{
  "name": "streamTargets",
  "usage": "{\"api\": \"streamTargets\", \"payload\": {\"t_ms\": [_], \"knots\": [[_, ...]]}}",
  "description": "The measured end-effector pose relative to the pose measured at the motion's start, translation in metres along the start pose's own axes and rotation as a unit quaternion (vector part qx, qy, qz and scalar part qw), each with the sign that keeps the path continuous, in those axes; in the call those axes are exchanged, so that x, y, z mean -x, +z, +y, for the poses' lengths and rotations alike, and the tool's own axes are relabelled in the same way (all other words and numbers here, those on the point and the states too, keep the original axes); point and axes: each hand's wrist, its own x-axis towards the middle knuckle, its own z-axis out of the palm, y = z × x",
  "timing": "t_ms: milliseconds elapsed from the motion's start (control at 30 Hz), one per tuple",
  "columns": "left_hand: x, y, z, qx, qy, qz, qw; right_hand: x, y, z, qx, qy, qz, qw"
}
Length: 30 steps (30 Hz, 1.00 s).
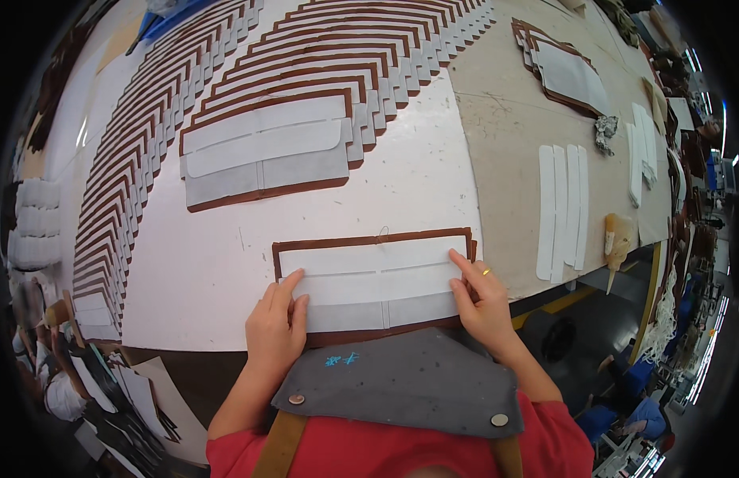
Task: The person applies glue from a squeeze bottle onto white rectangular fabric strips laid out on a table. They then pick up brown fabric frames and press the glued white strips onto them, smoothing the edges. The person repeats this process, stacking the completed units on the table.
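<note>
In front of me at the table's near edge lies a flat brown panel (377, 288) with white and grey backing pieces stuck on it and a brown border showing round them. My left hand (278, 319) rests at its left edge, index finger stretched onto the white backing and thumb apart from it. At the right edge, my right hand (482, 301), with a ring on one finger, touches the backing with its index finger and thumb spread. Neither hand grips the panel visibly; my other fingers are partly hidden.
Overlapping rows of similar panels (266, 159) fan across the table (202, 279). At right are white strips (564, 211), a glue bottle (618, 243), a crumpled grey lump (606, 134) and a small panel stack (572, 76). A blue object (166, 17) sits at the far left.
</note>
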Motion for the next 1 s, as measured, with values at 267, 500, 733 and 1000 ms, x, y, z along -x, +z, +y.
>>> {"api": "streamTargets", "payload": {"t_ms": [267,500,733,1000], "knots": [[-0.017,0.002,0.012,-0.063,0.151,0.006,0.987,-0.026,-0.008,-0.008,0.168,-0.167,0.059,0.970],[-0.020,0.033,0.019,-0.063,0.270,-0.052,0.959,-0.046,0.036,-0.013,0.091,-0.253,-0.025,0.963],[-0.022,0.034,0.027,-0.081,0.268,-0.062,0.958,-0.069,0.033,-0.017,0.070,-0.228,-0.007,0.971],[-0.032,0.033,0.029,-0.053,0.283,-0.069,0.955,-0.080,0.035,-0.004,0.066,-0.238,-0.021,0.969]]}}
